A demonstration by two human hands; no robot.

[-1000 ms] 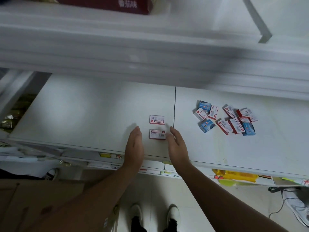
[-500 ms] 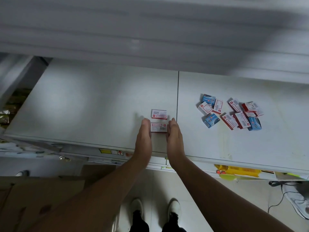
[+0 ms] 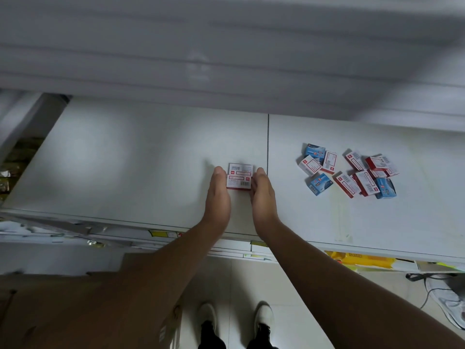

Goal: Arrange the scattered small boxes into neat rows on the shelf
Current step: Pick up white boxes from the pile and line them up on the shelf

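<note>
1. On the flat white shelf (image 3: 125, 157), two small white boxes with red print (image 3: 239, 176) lie touching, one behind the other, just left of the thin dark seam (image 3: 268, 147).
2. Left hand (image 3: 218, 197) stands on its edge against the left side of the pair. Its fingers are straight and flat, not curled and not gripping.
3. Right hand (image 3: 261, 197) does the same on the right side, fingers straight and flat too. Both hands press the pair like two walls.
4. Step now, I think: squaring up the two boxes so their sides line up.
5. To do it well, push softly and evenly from both sides. Keep the hands straight like rulers. Too hard a push could pop a box up or tip it.
6. Well off to the right sits a messy pile of small red-and-white and blue boxes (image 3: 352, 172). Those are not sorted yet, so most of the job is left.
</note>
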